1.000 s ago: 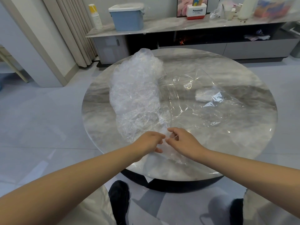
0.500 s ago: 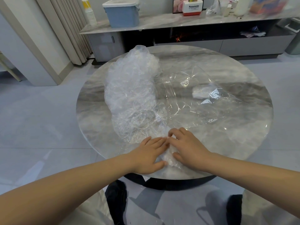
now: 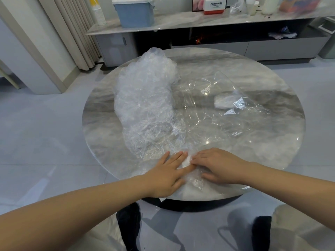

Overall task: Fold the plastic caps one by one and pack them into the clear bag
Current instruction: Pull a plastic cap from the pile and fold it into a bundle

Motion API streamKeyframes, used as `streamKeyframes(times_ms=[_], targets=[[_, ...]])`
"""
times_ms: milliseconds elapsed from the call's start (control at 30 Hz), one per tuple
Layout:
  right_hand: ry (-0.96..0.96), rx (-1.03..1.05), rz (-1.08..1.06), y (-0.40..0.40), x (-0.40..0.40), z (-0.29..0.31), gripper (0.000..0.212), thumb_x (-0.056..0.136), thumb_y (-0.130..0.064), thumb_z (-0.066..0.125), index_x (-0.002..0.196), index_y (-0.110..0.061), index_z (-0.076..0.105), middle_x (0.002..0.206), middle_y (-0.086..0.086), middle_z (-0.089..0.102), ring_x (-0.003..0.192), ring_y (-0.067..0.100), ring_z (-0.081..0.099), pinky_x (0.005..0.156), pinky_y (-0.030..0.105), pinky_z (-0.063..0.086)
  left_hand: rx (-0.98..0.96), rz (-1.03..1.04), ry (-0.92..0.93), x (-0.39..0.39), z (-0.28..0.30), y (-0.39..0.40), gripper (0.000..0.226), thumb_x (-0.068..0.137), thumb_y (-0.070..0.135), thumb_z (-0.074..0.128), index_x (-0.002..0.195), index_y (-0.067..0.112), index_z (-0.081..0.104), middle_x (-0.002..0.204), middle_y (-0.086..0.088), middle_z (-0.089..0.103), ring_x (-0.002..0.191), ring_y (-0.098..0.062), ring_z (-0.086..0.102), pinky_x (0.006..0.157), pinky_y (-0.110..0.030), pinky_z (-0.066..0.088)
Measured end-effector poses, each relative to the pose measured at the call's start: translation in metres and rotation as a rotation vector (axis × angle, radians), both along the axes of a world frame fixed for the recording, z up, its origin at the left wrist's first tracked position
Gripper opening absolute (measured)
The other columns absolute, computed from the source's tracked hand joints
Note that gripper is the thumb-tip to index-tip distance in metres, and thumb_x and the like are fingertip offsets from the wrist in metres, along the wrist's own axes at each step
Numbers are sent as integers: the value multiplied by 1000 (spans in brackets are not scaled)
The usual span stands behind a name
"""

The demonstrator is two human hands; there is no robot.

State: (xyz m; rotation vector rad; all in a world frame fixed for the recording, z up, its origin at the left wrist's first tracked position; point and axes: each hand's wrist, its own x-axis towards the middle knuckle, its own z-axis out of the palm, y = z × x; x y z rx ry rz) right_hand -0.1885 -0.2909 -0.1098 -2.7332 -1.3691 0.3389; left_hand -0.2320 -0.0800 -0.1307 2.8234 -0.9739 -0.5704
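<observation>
Now flattening one plastic cap [image 3: 190, 175] at near edge of round table [image 3: 272, 151]. Left hand [image 3: 168, 175] and right hand [image 3: 220, 166] both flat, fingers straight, gripping nothing. We press air out, crease evenly. Clear bag [image 3: 217, 105] just beyond; cap pile [image 3: 145, 105] left.

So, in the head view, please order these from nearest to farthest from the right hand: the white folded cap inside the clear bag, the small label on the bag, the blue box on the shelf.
From the right hand:
1. White folded cap, inside the clear bag, beyond the hand on the table's right half.
2. Small label, on the bag, slightly farther back, near the table's middle.
3. Blue box, on the shelf behind the table, to the left.
</observation>
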Motion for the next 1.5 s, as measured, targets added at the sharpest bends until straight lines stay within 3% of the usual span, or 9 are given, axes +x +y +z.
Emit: streamKeyframes(times_ms=[267,433,600,700,867,967,1067,1333,1500], targets=[[212,201,-262,-4,-4,-5,72,79,-32,72,141,-28,36,137,-11,44,127,7,38,101,19,33,-319,240,67,-7,5,-18,44,104,29,23,148,31,25,160,0,3,145,-5,-8,116,-31,-15],[271,232,-264,-7,-2,-8,79,76,-32,74,143,-33,32,135,-14,44,125,6,39,93,13,30,-165,152,66,-12,1,-27,49,104,36,20,150,37,5,158,-7,-15,141,-13,-26,111,-35,-24],[62,50,-82,-14,-1,-6,62,82,-42,67,138,-26,46,154,-3,26,138,18,27,110,29,28,22,44,23,-11,-5,-26,63,99,54,23,149,35,-10,151,-11,-34,133,-19,-41,109,-42,-27],[-195,20,67,-15,-1,-7,44,63,-54,75,99,-29,71,130,-3,57,112,23,53,89,36,47,80,6,-8,-9,-7,-22,70,96,60,26,150,32,-8,151,-13,-34,135,-22,-39,111,-47,-24],[-218,181,120,-13,-4,-13,31,74,-51,53,81,-28,73,89,-16,65,101,10,46,81,29,49,-115,-11,-159,-11,-9,-14,61,90,60,27,146,37,29,158,-16,3,147,-29,-3,117,-46,-9],[-240,256,113,-9,-10,-19,30,83,-40,48,71,-22,69,77,-13,63,96,12,51,83,27,37,-255,-39,-306,-13,-16,-10,44,89,51,45,128,35,54,146,-17,40,137,-32,33,116,-47,15],[-244,272,103,-7,-15,-20,29,84,-36,49,67,-20,66,73,-11,62,93,13,50,82,27,34,-353,-14,-345,-15,-14,-10,39,82,54,54,111,32,66,130,-4,55,123,-18,41,107,-34,19],[68,348,-167,0,-17,-13,17,88,-36,51,85,-22,60,85,-8,58,88,6,43,89,20,29,-455,200,-293,-10,-8,-10,49,75,63,46,92,23,70,95,13,65,91,-3,55,96,-15,16],[157,355,-259,5,-11,-11,55,76,-62,26,102,-25,58,94,-11,58,91,3,39,91,18,25,-592,504,-54,2,1,-14,36,91,42,52,60,25,57,56,11,55,60,-2,50,82,-28,31]])
